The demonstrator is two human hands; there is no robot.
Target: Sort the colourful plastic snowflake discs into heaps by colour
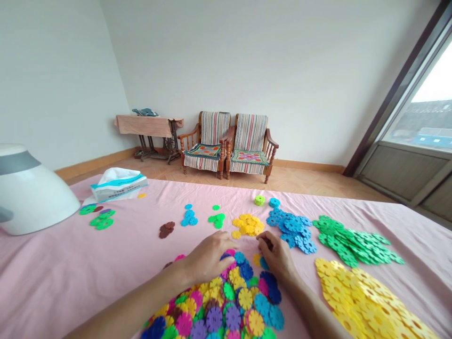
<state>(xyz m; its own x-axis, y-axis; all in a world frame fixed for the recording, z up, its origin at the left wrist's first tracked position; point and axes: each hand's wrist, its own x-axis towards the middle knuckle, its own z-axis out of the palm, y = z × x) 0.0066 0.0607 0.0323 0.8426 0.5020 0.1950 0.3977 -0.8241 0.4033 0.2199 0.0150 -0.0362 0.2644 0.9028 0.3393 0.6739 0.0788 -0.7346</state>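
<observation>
right hand (277, 256): fingers curled in toward the thumb, just beyond the far edge of the mixed heap; contents of grip hidden, cannot tell if a disc is in it. left hand (208, 256): palm down over the heap's far left edge, fingertips turned away; grip state cannot be told.

mixed heap (214, 319) of notched discs: below and between the forearms, many colours jumbled. this is the portion left, and it is sizeable.

next out: small yellow pile (249, 224), brown pile (167, 230), light blue cluster (189, 218), small green cluster (216, 220), each one colour. to the right: blue pile (290, 226), green pile (355, 242), large yellow pile (367, 296). these read as done.

far left on the table (45, 278): mixed-colour clusters (102, 220) near the tissue pack (120, 184).

judgement: colour separation well under way, not finished.
</observation>
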